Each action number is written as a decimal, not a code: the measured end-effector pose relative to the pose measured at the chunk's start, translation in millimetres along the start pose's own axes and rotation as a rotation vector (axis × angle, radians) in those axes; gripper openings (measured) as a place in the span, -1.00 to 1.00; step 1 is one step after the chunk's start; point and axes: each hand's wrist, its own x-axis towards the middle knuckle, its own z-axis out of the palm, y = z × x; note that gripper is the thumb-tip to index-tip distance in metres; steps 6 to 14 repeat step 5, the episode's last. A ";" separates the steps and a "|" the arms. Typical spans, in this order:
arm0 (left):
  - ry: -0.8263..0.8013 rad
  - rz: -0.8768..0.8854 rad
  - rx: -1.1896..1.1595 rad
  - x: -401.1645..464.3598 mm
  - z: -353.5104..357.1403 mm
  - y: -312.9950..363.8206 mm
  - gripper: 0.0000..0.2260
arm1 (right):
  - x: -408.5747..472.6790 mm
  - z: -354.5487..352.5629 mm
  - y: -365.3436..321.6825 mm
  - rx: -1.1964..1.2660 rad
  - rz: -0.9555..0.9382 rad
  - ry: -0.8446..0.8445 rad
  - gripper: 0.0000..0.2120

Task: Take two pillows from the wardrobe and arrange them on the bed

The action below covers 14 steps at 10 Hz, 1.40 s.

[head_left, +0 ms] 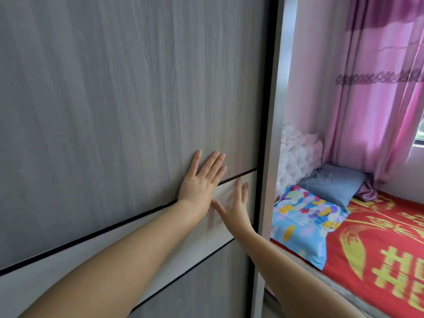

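A grey wood-grain wardrobe door (114,99) fills the left of the head view, crossed by a pale band edged in black. My left hand (202,177) lies flat on the door with fingers spread, just above the band. My right hand (234,205) is flat on the pale band beside it, near the door's right edge, fingers apart. Neither hand holds anything. To the right, the bed (371,260) with a red and yellow cover carries a colourful patterned pillow (305,226) and a blue-grey pillow (335,182) at its head. The wardrobe's inside is hidden.
The wardrobe's pale side frame (270,157) stands between the door and the bed. A white tufted headboard (296,154) sits behind the pillows. Pink curtains (378,88) hang over a window at the far right, by a pink wall.
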 end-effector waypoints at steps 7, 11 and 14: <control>0.126 0.142 -0.337 -30.1 0.9 15.0 -0.39 | -14.3 -46.5 -9.9 -0.009 0.060 -0.202 -0.16; 0.126 0.142 -0.337 -30.1 0.9 15.0 -0.39 | -14.3 -46.5 -9.9 -0.009 0.060 -0.202 -0.16; 0.126 0.142 -0.337 -30.1 0.9 15.0 -0.39 | -14.3 -46.5 -9.9 -0.009 0.060 -0.202 -0.16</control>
